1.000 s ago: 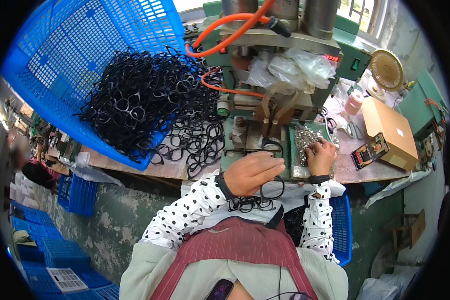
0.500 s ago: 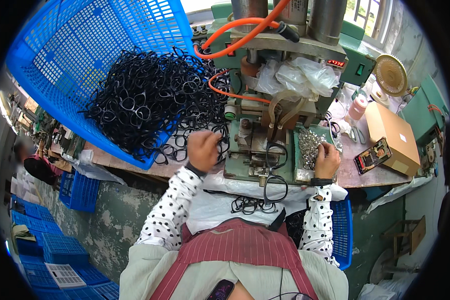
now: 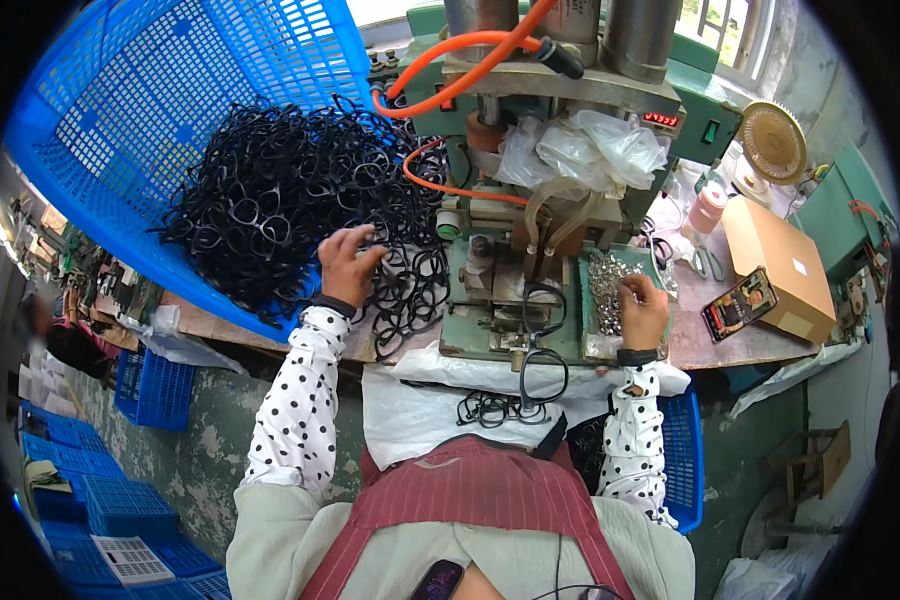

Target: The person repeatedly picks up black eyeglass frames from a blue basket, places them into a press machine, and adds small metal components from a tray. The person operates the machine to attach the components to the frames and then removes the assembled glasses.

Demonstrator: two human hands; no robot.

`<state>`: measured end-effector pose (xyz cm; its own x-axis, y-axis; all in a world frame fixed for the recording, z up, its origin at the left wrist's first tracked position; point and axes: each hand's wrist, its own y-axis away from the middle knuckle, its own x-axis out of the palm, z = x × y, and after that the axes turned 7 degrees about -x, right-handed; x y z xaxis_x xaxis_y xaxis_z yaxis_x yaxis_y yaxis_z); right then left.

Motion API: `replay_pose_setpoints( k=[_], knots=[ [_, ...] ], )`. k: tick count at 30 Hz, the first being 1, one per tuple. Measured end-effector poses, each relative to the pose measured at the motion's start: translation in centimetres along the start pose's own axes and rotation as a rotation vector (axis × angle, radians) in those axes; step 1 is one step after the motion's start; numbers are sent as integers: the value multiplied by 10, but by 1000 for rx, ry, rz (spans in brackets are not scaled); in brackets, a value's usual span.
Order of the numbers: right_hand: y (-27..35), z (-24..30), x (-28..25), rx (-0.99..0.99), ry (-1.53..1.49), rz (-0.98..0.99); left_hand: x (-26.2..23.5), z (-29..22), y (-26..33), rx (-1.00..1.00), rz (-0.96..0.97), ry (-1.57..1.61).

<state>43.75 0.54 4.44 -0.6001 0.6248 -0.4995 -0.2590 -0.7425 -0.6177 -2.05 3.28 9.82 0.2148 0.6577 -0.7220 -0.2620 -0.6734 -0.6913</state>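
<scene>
Many rounded frames (image 3: 270, 195), left grip (image 3: 372, 246) parted, empty, right grip (image 3: 627, 290) over metal (image 3: 608, 277), hold unclear

This is a factory workshop. At one o'clock stands a green press (image 3: 570, 85) with metal cylinders (image 3: 635, 40) and an orange hose (image 3: 470, 42); at ten, a blue basket (image 3: 100, 90) is heaped with black spectacle frames (image 3: 270, 200) (far more than any household would own). Small metal parts (image 3: 608, 285) lie loose at three, and blue crates (image 3: 130, 505) stand at eight by a scuffed, patchy floor (image 3: 230, 430).
</scene>
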Motion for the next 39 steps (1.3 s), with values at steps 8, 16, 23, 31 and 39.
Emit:
replay_pose_setpoints(
  k=[8,16,23,31,39],
  knots=[
    [-17,96,-17,53,-611,219,-9,-68,0,-674,-73,684],
    [-14,147,-18,185,-676,281,-40,-132,-14,-122,-239,581],
    [-20,154,-7,177,-698,205,-59,-160,-28,173,-230,663],
    [-26,155,-1,232,-770,167,-69,-179,-40,322,-232,744],
    [-16,159,7,202,-783,168,-83,-162,-72,-492,-157,1257]
  ],
)
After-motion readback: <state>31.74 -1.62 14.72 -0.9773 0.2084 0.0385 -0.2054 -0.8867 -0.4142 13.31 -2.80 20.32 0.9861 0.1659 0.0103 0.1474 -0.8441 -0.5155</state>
